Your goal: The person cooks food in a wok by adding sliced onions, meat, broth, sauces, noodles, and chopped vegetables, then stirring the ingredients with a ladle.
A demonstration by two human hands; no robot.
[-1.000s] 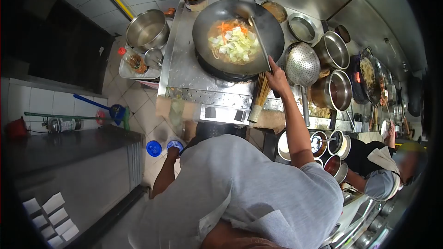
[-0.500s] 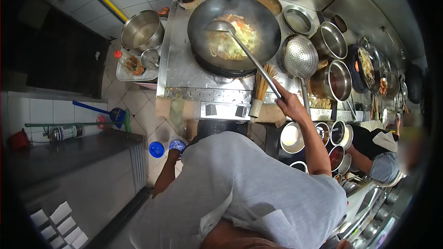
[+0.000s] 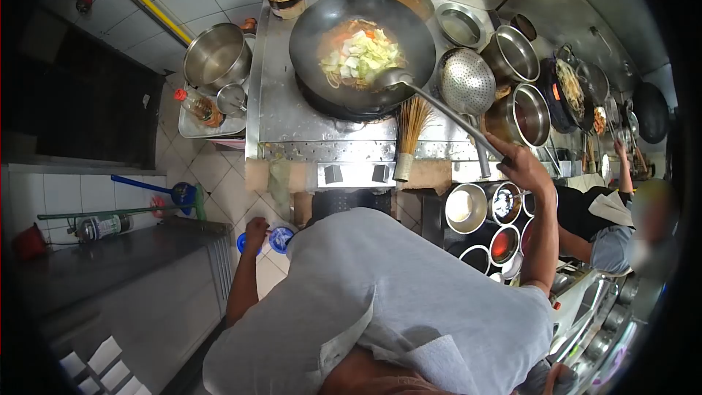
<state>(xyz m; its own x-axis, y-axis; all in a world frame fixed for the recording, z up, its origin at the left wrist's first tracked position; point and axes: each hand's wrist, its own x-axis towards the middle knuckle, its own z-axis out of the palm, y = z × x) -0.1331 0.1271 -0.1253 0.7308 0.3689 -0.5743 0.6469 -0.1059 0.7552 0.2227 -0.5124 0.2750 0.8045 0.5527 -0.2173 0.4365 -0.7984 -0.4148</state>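
My right hand (image 3: 525, 166) is closed around the end of a long-handled ladle (image 3: 457, 115). The ladle's bowl rests at the lower right of the food inside a large dark wok (image 3: 307, 36). Chopped pale-green cabbage (image 3: 365, 53) is heaped there, with orange bits and noodle-like strands around it and some steam. Away from the stove, my left hand (image 3: 256, 231) hangs low at my left side with its fingers curled and nothing visible in them. Two round blue objects (image 3: 281, 239) are below and beside that hand.
Right of the wok are a bamboo brush (image 3: 414, 132), a perforated skimmer (image 3: 466, 80) and metal pots (image 3: 528, 113). Seasoning containers (image 3: 463, 208) stand by my right arm. A pot (image 3: 217, 57) and a red-capped bottle (image 3: 199, 107) are at left. A co-worker (image 3: 610, 249) stands at right.
My right hand has moved right and slightly down, drawing the ladle's bowl from the wok's upper left to its lower right. The cabbage looks more heaped. My left hand has shifted left.
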